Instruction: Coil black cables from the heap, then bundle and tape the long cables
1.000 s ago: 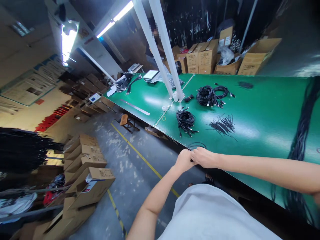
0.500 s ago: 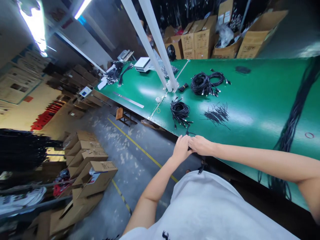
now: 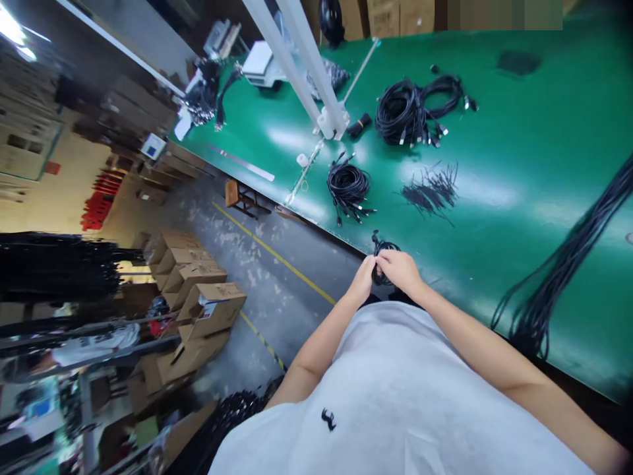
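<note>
A small coil of black cable [image 3: 384, 278] is at the table's near edge, between my two hands. My left hand [image 3: 364, 277] is closed on the coil's left side. My right hand [image 3: 399, 269] pinches at the top of the coil, its fingertips against those of my left hand. Whether a thin tie sits between the fingertips is too small to tell. Just beyond lies a bundle of coiled black cables [image 3: 349, 188] with metal plugs. To its right is a loose pile of short black ties [image 3: 430, 191].
A larger heap of coiled cables [image 3: 403, 112] lies farther back on the green table [image 3: 524, 171]. Long black cables [image 3: 578, 257] drape over the near edge at right. A white post [image 3: 316, 72] stands on the table. Cardboard boxes [image 3: 217, 307] and a wooden stool [image 3: 242, 196] are at left.
My view has tilted down and closer to the table. Both hands have moved nearer my body, and the coil of cable they hold now shows between them.
</note>
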